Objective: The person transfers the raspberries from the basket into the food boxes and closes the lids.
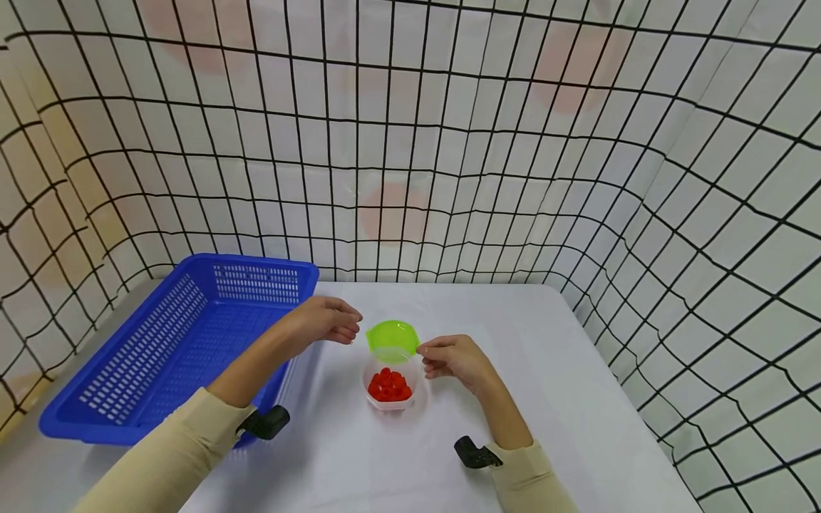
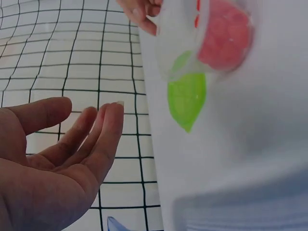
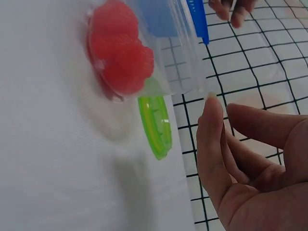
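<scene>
A clear plastic container stands on the white table, with several red pieces in its bottom. Just behind it lies a bright green lid, partly seen through the clear wall. My left hand hovers left of the lid, its fingers loosely bent and holding nothing. On the other side, my right hand is beside the container's rim. In the right wrist view, the thumb and forefinger of the right hand come close together with nothing visible between them, a little apart from the container wall.
A large blue plastic basket with slotted sides stands on the left, under my left forearm. Black wire grid closes off the back and both sides of the white table. Each sleeve carries a black wrist device.
</scene>
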